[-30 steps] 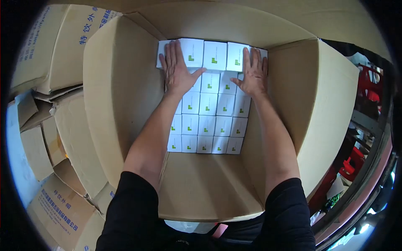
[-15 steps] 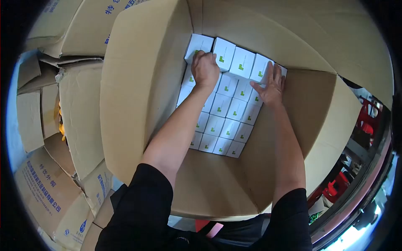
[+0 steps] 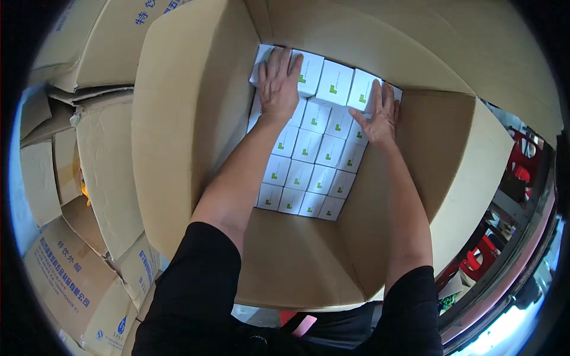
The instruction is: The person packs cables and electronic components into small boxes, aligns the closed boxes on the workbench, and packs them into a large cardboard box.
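Observation:
Several small white boxes (image 3: 307,146) with green marks stand in rows inside a large cardboard carton (image 3: 297,261). Along the carton's far wall, a row of white boxes (image 3: 335,82) sits higher than the rest. My left hand (image 3: 279,86) lies with fingers spread over the two leftmost boxes of that row. At the row's right end, my right hand (image 3: 380,115) touches the last boxes, thumb held apart from the fingers. Each hand covers part of the boxes beneath it.
The carton's left flap (image 3: 169,118) and right flap (image 3: 472,178) are folded outward. More cardboard boxes (image 3: 74,279) with blue printing are stacked at the left. Red stools (image 3: 480,258) stand beyond a rail on the right.
My left hand has opened from a curled grip and spread flat over the upper left boxes. My right hand stays at the row's right end. The view has shifted slightly.

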The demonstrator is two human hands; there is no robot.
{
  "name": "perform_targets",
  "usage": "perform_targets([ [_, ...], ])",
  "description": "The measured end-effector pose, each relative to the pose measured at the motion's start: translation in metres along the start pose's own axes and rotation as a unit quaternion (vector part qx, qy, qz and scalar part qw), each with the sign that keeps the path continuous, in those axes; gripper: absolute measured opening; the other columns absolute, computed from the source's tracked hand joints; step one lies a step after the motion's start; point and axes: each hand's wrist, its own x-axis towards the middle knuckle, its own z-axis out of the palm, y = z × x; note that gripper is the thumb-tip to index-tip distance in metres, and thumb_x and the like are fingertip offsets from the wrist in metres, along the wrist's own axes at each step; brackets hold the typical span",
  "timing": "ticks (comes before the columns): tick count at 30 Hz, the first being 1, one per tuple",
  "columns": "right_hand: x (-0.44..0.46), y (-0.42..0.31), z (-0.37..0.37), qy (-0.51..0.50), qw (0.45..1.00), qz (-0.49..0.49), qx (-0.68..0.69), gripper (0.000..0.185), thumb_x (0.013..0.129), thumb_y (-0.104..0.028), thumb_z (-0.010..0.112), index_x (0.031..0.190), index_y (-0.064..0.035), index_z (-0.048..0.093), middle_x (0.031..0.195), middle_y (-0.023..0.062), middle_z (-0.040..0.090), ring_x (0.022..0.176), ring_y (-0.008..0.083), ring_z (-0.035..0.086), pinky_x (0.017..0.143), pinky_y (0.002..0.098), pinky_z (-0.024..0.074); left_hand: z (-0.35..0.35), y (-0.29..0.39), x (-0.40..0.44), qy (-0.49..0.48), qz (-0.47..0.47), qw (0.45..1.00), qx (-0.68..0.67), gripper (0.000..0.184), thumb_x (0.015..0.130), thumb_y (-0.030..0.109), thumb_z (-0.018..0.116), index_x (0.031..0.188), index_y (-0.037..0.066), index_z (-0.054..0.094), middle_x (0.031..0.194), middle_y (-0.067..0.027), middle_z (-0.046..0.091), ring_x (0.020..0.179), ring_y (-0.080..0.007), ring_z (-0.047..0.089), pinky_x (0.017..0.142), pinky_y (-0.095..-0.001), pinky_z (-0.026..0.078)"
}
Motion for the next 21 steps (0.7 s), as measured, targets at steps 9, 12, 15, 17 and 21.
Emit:
perform_targets([
  [9,-0.001,-0.019,0.027,0.11,0.986,-0.008,-0.123,0.104,0.069,-0.074,0.062,0.153,-0.0287,0.02,0.156,0.02,0.017,0.144,0.0424,0.016,0.11,0.0667,0.0162,0.025,0.03,-0.017,-0.128,0.03,0.991,0.003,0.091,0.072,0.056,0.069,0.149,0.023,0.033,0.155,-0.0021,0.028,0.144,-0.0337,0.018,0.111,-0.0667,0.009],
  [12,0.002,-0.019,0.031,0.114,0.982,-0.004,-0.151,0.098,0.075,-0.07,0.061,0.152,-0.0246,0.022,0.157,0.0155,0.018,0.144,0.0402,0.017,0.109,0.0675,0.0179,0.04,0.032,-0.023,-0.054,0.032,0.998,0.018,0.088,0.069,0.055,0.071,0.147,0.033,0.035,0.155,0.0017,0.028,0.142,-0.0341,0.022,0.109,-0.0688,0.011],
  [15,0.003,-0.019,0.031,0.102,0.982,-0.014,-0.16,0.096,0.079,-0.066,0.059,0.153,-0.0201,0.019,0.158,0.0112,0.018,0.145,0.0378,0.016,0.109,0.0676,0.0183,0.051,0.029,-0.024,-0.054,0.04,0.997,0.04,0.085,0.068,0.056,0.07,0.145,0.042,0.036,0.155,0.0036,0.027,0.142,-0.0342,0.023,0.108,-0.0697,0.011],
  [17,0.005,-0.022,0.03,0.074,0.981,-0.004,-0.18,0.096,0.08,-0.065,0.059,0.153,-0.0194,0.017,0.158,0.0105,0.017,0.145,0.0365,0.016,0.109,0.0676,0.018,0.044,0.031,-0.023,-0.066,0.039,0.996,0.048,0.082,0.072,0.055,0.069,0.145,0.04,0.037,0.155,0.0029,0.028,0.143,-0.0345,0.021,0.108,-0.0698,0.01],
  [21,-0.001,-0.024,0.005,0.063,0.985,0.008,-0.16,0.1,0.078,-0.064,0.062,0.153,-0.0179,0.016,0.157,0.0138,0.019,0.145,0.0342,0.017,0.111,0.0644,0.0178,0.023,0.036,-0.017,-0.124,0.038,0.991,0.034,0.082,0.079,0.051,0.068,0.15,0.032,0.03,0.157,-0.0005,0.024,0.144,-0.0356,0.018,0.109,-0.0699,0.005],
])
